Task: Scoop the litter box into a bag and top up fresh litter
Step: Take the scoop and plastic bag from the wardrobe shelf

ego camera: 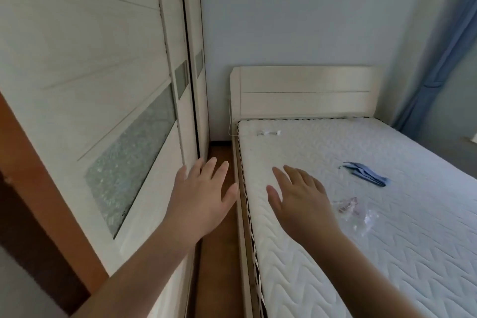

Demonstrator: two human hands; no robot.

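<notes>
No litter box, scoop, bag of litter or waste bag shows in the head view. My left hand [204,193] is held out in front of me with its fingers spread, over the narrow strip of floor beside the wardrobe. My right hand [299,199] is also stretched forward with fingers apart, above the left edge of the bare mattress [387,240]. Neither hand holds anything.
A white sliding-door wardrobe [103,85] with frosted glass panels fills the left. A bed with a white headboard [304,90] stands on the right. A folded blue cloth [366,173] and crumpled clear plastic [356,212] lie on the mattress. A brown wooden floor strip [219,253] runs between them. Blue curtain [444,64] at far right.
</notes>
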